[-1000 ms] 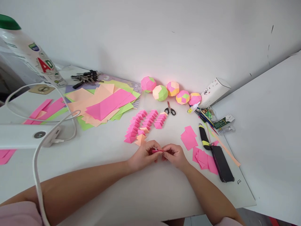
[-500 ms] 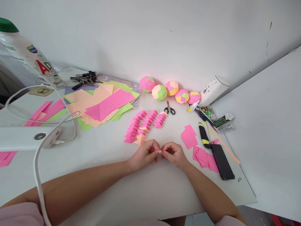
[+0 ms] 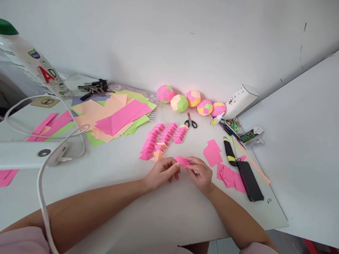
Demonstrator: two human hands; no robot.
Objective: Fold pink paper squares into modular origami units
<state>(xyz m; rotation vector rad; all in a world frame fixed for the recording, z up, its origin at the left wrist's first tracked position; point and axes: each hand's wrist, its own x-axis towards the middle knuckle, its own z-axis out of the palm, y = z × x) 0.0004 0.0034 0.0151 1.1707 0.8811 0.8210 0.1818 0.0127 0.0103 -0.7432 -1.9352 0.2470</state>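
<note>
A small folded pink paper piece is pinched between the thumb and fingers of my right hand. At the paper's left end is my left hand, its thumb and fingertips closed at the edge. Just beyond my hands stand rows of folded pink paper units, with a few peach units among them. To the right of my right hand lie flat pink paper squares and a second loose pile of pink squares.
Scissors lie behind the rows, before several paper balls. On the right are a utility knife and a black phone. Coloured sheets, a white power bank with a cable and a bottle occupy the left.
The pink paper was seen edge-on between both hands; now its broad face shows, tilted up. My right hand has turned and shifted slightly right, and my hands are a little farther apart.
</note>
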